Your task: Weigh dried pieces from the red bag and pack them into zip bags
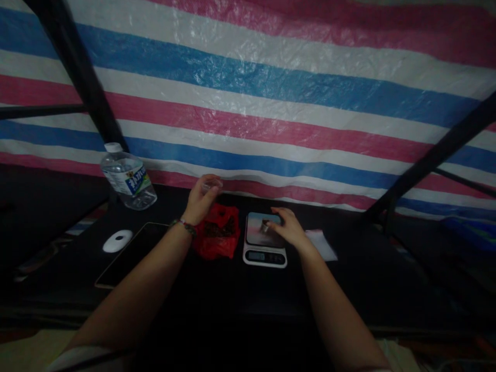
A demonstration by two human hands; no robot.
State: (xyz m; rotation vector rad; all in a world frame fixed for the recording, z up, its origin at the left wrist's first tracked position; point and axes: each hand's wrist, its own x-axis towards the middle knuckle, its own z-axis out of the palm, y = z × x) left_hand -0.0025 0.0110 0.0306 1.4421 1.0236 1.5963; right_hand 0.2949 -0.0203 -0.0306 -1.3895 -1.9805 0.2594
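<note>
My left hand (201, 199) is raised above a red plastic bag (217, 247), its fingers closed round a small clear plastic container (213, 184). Dark brown bits, too small to name, lie in the opened bag. On the right, a white digital kitchen scale (265, 258) has a shiny weighing plate. A small cylindrical container (265, 226) with brown contents stands on that plate. My right hand (289, 226) hovers over the plate's right side with thumb and fingers apart. The thumb tip is close beside the container; whether it touches is hard to tell.
A large clear water bottle (129, 181) stands at the back left. Nearer are a white computer mouse (117, 241) and a dark tablet (129, 253). White paper (321, 245) lies right of the scale. Striped sheeting (248, 119) and dark metal poles (85, 82) bound the black table.
</note>
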